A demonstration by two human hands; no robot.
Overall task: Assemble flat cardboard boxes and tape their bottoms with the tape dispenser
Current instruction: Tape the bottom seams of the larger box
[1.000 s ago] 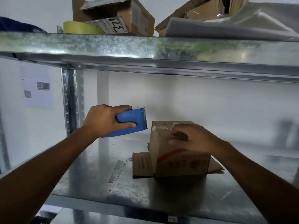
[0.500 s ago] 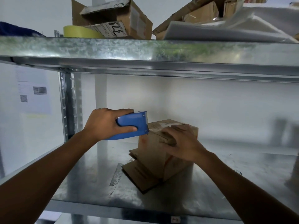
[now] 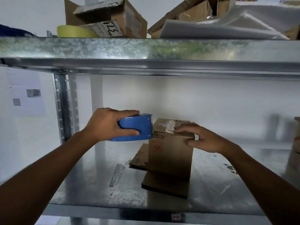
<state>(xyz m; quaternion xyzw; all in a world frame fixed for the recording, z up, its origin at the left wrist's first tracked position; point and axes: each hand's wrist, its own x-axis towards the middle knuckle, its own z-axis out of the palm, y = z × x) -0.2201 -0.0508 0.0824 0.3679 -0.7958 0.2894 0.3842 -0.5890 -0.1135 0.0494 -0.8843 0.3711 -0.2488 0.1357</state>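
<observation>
Since half a second ago the box (image 3: pixel 170 153) has turned a broad side forward. It stands on the shelf (image 3: pixel 90 184), flaps splayed beneath. The right hand (image 3: pixel 200 138) has slid to its top right corner and pinches it. The left hand (image 3: pixel 108 124) grips the blue tape dispenser (image 3: pixel 138 127) at the box's top left edge, blade hidden. The box print is too blurred to read.

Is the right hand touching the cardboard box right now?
Touching. Head view: the right hand grips the cardboard box, fingers on its taped top, thumb against its near face.
</observation>
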